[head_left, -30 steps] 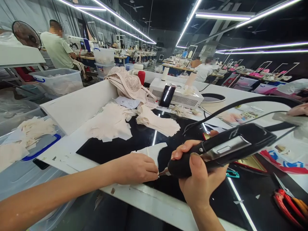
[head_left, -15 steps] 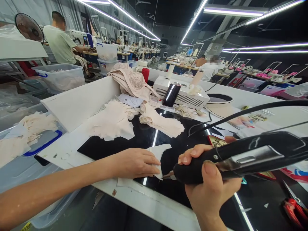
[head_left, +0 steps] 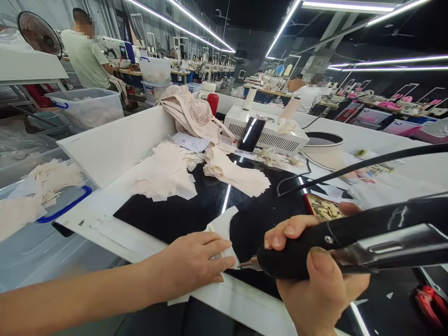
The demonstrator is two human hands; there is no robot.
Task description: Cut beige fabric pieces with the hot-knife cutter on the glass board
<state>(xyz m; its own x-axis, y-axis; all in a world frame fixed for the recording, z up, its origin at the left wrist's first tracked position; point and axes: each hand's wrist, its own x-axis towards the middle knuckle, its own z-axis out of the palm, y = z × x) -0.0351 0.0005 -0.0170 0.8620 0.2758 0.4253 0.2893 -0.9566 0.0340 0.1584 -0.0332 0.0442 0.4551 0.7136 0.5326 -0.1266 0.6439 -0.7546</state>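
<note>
Under my left hand [head_left: 196,261] lies a pale cream fabric piece [head_left: 224,226] on the black glossy table surface. The fingers are outstretched and lie flat on it; the thumb is out of sight. My right hand [head_left: 318,266] is wrapped around a thick black corded handheld tool [head_left: 395,233] with a metal lever along its side. Its narrow metal tip [head_left: 250,264] points left and meets the fabric's edge by my left fingertips; whether it presses in, I cannot tell. Farther back are a loose fabric pile [head_left: 166,172] and a neater fabric stack [head_left: 236,172].
Red-handled scissors [head_left: 429,298] lie at the lower right. Behind stand a white vented box [head_left: 268,128], a dark phone [head_left: 252,133] and cream bras [head_left: 189,112]. The tool's black cable [head_left: 350,165] arches overhead. A co-worker [head_left: 86,56] sits far left near plastic bins.
My left hand has come nearer the table's front edge, turning and sliding the fabric piece slightly. The tool in my right hand has shifted a little right and nearer, its tip still at the fabric.
</note>
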